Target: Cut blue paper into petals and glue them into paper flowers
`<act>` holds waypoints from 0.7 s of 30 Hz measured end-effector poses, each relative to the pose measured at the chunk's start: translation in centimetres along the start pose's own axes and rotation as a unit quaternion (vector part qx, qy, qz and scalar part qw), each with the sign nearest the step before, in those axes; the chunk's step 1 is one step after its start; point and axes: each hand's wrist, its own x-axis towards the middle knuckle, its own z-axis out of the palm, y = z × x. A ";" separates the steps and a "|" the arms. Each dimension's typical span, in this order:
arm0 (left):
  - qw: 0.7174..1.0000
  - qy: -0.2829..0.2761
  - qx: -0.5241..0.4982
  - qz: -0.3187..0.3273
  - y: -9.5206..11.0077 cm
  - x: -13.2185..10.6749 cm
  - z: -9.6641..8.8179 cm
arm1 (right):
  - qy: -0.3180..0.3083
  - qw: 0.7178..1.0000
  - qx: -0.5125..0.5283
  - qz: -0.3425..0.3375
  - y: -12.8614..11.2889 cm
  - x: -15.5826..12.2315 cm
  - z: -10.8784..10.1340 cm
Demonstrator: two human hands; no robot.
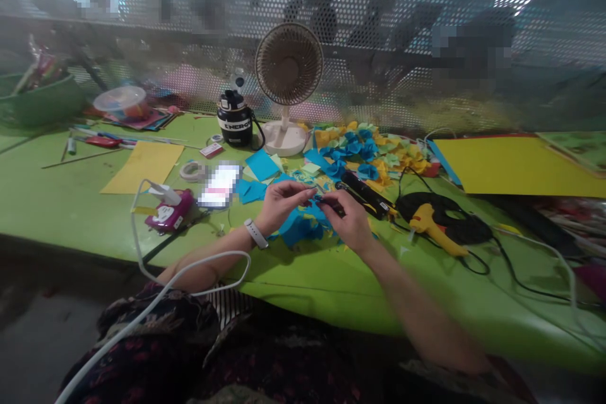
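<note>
A small dark object (326, 200), too small to identify, is pinched in a narrow grip by the right hand (345, 222), above cut blue paper (303, 225) on the green tabletop (71, 202). The left hand (283, 202) is just beside it, its fingers drawn together; whether they hold anything is unclear.

Tally: hands (281, 205), 2; fans (288, 63), 1; flasks (233, 118), 1; glue guns (433, 227), 1; yellow sheets (142, 167), 2; tape rolls (192, 171), 1.
</note>
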 end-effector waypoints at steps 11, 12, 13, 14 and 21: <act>1.000 0.018 -0.007 0.004 0.1 -0.1 0.1 | -0.026 0.999 0.009 0.022 0.0 -0.1 0.0; 1.000 0.014 -0.006 0.001 0.1 -0.1 0.1 | -0.025 0.999 0.012 0.025 0.0 -0.1 0.0; 1.000 0.010 -0.005 -0.002 0.1 -0.1 0.1 | -0.024 0.999 0.015 0.028 -0.1 -0.1 0.0; 1.000 0.006 -0.005 -0.005 0.2 -0.1 0.1 | -0.024 0.999 0.017 0.029 -0.1 0.0 -0.1; 1.000 0.008 -0.017 -0.014 0.1 0.1 0.0 | -0.011 1.000 -0.004 0.010 0.1 0.0 0.1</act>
